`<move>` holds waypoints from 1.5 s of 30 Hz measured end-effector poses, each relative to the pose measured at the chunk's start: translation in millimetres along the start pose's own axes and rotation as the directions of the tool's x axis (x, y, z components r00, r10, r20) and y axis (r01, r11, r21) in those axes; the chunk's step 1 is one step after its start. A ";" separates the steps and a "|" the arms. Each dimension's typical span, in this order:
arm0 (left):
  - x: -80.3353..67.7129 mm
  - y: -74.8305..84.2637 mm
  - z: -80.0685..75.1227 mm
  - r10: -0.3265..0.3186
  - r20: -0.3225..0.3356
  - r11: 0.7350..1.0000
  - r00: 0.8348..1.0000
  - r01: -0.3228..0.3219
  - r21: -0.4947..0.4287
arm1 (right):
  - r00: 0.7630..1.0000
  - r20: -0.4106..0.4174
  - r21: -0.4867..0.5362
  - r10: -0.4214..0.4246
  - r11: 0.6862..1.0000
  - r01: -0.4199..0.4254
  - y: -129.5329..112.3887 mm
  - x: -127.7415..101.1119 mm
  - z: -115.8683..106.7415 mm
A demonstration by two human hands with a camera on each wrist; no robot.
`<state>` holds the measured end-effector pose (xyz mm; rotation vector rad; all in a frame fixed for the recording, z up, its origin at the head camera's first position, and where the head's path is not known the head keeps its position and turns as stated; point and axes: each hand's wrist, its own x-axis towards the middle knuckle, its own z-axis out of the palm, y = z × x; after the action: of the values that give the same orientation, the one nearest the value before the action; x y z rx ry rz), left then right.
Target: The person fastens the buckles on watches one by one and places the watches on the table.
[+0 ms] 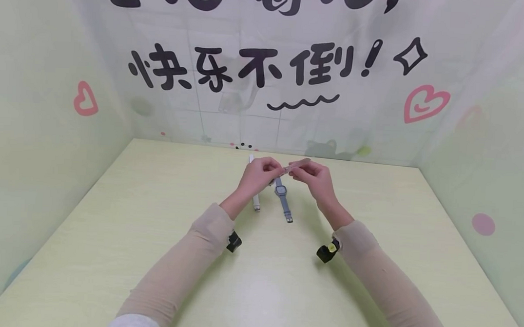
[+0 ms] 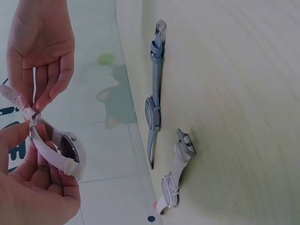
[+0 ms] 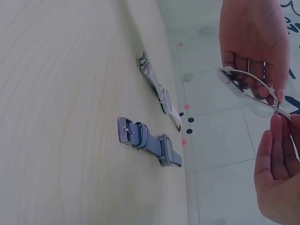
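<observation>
Head view: both hands, left (image 1: 258, 175) and right (image 1: 312, 178), lift a pink watch (image 2: 65, 151) above the bench (image 1: 154, 217), each grip pinching its strap at the buckle, keeping 2 watches (image 1: 282, 196) below untouched.

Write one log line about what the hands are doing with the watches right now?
left hand: holds pink watch | right hand: pinches its strap at buckle | blue watch, white watch: flat on table
</observation>
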<state>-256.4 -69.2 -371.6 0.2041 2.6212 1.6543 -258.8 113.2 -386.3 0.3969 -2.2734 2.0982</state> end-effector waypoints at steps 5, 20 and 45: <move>-0.2 1.1 1.4 0.013 -0.035 1.000 0.999 -0.014 -0.007 | 1.000 0.003 0.025 0.008 1.000 -0.008 0.4 0.6 -0.4; -2.1 2.5 3.3 0.013 -0.049 1.000 0.999 -0.012 0.006 | 1.000 0.011 0.000 0.025 1.000 -0.025 -2.1 -2.1 2.5; -1.9 1.7 9.3 -0.015 -0.074 0.989 0.997 0.025 0.145 | 0.999 -0.034 -0.258 -0.014 0.966 0.005 -0.9 -12.3 14.4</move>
<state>-253.4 -60.4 -374.1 0.1229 2.7904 1.4931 -244.4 101.1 -389.1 0.3556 -2.4740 1.7548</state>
